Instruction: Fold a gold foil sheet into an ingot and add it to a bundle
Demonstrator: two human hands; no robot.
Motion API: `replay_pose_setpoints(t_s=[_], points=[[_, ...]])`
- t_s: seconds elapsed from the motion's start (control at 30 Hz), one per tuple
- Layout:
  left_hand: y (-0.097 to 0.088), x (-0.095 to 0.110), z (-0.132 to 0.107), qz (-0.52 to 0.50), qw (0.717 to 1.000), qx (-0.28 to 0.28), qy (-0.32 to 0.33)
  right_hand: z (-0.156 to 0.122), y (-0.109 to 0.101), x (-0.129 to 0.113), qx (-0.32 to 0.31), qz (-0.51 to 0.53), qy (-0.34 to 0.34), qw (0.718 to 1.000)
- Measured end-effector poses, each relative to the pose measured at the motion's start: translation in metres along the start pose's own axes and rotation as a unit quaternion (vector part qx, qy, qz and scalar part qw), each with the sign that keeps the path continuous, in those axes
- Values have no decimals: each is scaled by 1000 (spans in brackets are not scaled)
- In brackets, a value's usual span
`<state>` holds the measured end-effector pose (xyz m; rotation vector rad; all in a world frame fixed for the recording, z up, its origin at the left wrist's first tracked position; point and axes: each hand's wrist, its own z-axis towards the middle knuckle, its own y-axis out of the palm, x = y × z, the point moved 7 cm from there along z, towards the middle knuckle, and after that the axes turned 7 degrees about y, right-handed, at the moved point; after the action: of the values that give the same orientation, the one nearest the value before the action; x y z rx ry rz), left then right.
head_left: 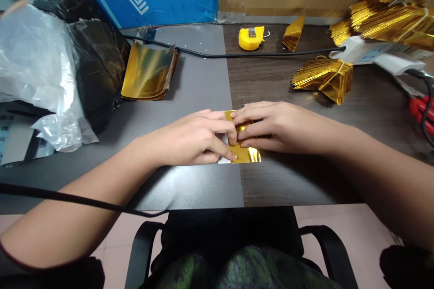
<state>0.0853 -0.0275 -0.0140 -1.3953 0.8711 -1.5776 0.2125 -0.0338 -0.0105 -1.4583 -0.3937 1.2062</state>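
Observation:
A sheet of gold foil paper [246, 156] lies on the desk in front of me, with a strip of its white underside or a white edge showing at its left. My left hand [200, 137] is closed at the sheet's left side, its index finger bent and its thumb tip pressed on the foil. From the right, my right hand [271, 126] rests palm down on the same sheet, fingers apart and stretched toward the left. The two hands' fingertips nearly meet over the foil. Part of the sheet is hidden under the fingers.
A stack of gold sheets [149, 72] stands left, beside a black plastic bag [98, 67]. A yellow tape measure [251, 38], a small folded gold piece [293, 34] and a tied gold bundle [323, 76] lie behind. A black cable [217, 56] crosses the desk to a power strip [364, 49].

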Motion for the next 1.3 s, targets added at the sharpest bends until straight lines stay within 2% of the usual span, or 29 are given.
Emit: replay_pose_setpoints(t_s=[0.67, 0.83, 1.0, 1.13, 1.3], points=[[0, 2, 2, 11, 1000, 4, -2, -1, 1, 0, 2, -26, 4, 1000], [0, 8, 5, 56, 998, 0, -6, -1, 0, 0, 5, -36, 9, 999], [0, 14, 7, 94, 995, 12, 21, -2, 1, 4, 22, -46, 9, 999], [0, 14, 9, 84, 996, 19, 35, -3, -2, 4, 41, -27, -19, 999], [0, 13, 11, 91, 995, 24, 39, -3, -4, 11, 13, 1, -35, 999]])
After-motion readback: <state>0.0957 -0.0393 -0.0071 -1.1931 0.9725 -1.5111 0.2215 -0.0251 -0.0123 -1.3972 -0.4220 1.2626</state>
